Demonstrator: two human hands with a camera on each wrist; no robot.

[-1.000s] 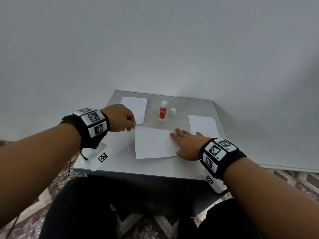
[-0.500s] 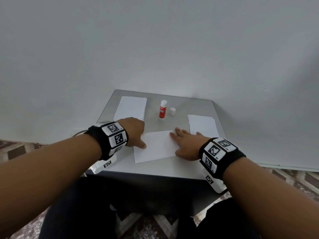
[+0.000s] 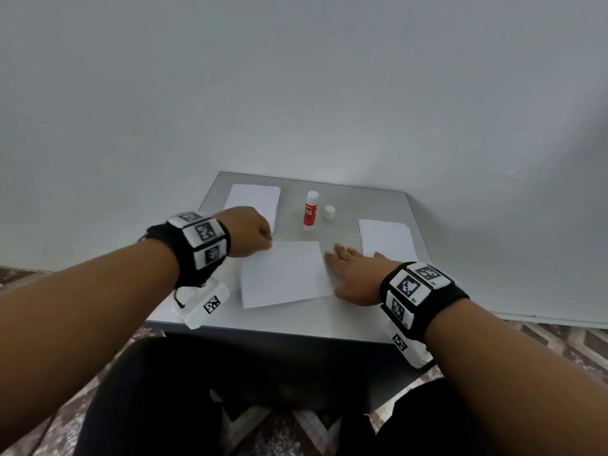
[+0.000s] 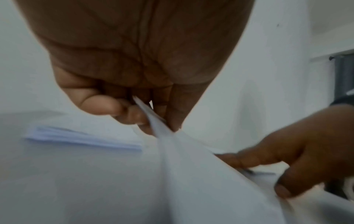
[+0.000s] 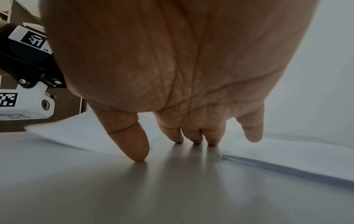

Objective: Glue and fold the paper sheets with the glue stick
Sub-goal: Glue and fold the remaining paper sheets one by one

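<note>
Just in front of the glue stick [image 3: 310,210], the paper sheet [image 3: 283,274] lies flat with its long axis running left to right. Your left hand [image 3: 246,231] pinches its far-left corner between thumb and curled fingers. Your right hand [image 3: 352,274] lies flat, fingers straight, at the opposite edge. I'd judge any fold swings from the left corner toward that right hand.

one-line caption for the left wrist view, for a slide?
Left hand pinches a corner of the paper sheet while right hand steadies its far edge beside a paper stack.
</note>
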